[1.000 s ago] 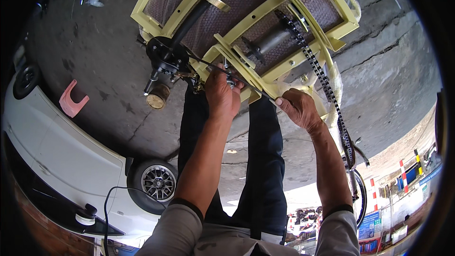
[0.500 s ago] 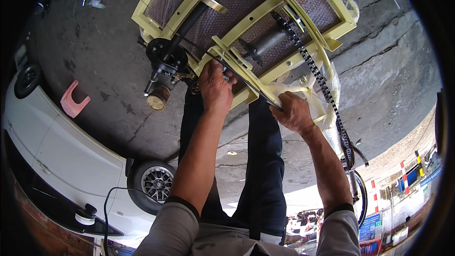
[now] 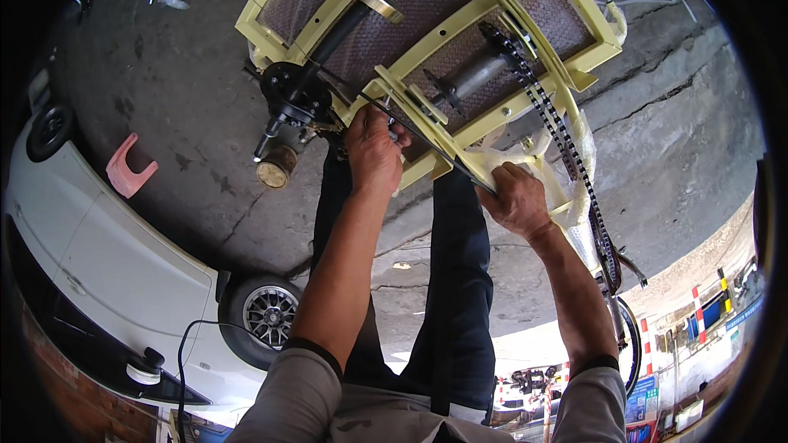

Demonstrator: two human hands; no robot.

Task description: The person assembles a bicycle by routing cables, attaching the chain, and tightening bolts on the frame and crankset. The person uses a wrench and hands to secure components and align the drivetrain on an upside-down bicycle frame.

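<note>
A thin black cable (image 3: 447,154) runs slantwise across the pale yellow metal frame (image 3: 427,45). My right hand (image 3: 517,201) is closed around its lower right end. Beside its upper part, my left hand (image 3: 375,152) has its fingers curled on a small metal fitting (image 3: 391,121) at the frame's edge; the fingers hide most of it. Left of that hand sits a black hub disc (image 3: 297,98) on a dark axle (image 3: 336,45). A chain (image 3: 566,135) hangs from a sprocket on the frame's right side, past my right hand.
A rusty can (image 3: 277,168) stands on the concrete below the hub. To the left lie a pink plastic piece (image 3: 130,166) and a white car (image 3: 107,271). Clear wrap (image 3: 583,164) covers the frame's right tube. Striped posts (image 3: 699,312) stand at lower right.
My right hand has shifted slightly right and down, still holding the cable end. My left hand keeps its hold at the fitting. The frame appears slightly further right and lower in view.
</note>
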